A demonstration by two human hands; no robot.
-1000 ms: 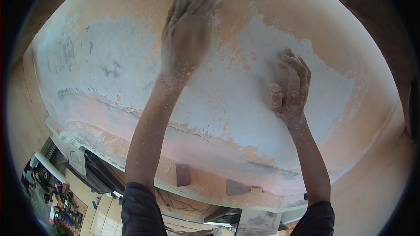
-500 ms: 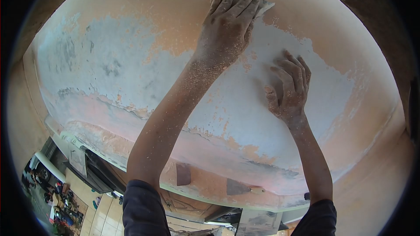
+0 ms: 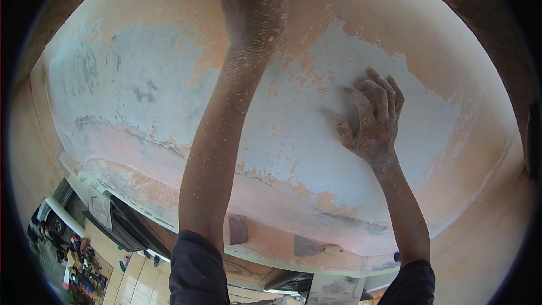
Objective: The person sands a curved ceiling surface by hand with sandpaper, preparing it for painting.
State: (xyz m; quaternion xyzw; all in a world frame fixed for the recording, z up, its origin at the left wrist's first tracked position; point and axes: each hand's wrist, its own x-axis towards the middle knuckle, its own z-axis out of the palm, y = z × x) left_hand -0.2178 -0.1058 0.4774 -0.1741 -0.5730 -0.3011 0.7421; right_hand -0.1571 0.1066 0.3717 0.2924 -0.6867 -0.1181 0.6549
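On the ceiling (image 3: 141, 68) overhead, head view only: two hands, one scraped whitish patch (image 3: 350, 135) ringed by peach paint (image 3: 429, 34). Left hand (image 3: 253, 3) pressed flat near the patch's upper edge, at the frame top; fingers cut off and blurred, so possibly over a sanding pad, cannot tell. Right hand (image 3: 374, 118) spread open, fingertips touching bare plaster inside the patch, gripping nothing. Patch stretched left to right, with the right hand nearer its middle and the left at its far rim. Both forearms dusted with paint flecks. Below the patch, along the ledge (image 3: 169, 192): one putty knife (image 3: 313, 245) lying flat, one dark block (image 3: 237, 229) beside it.
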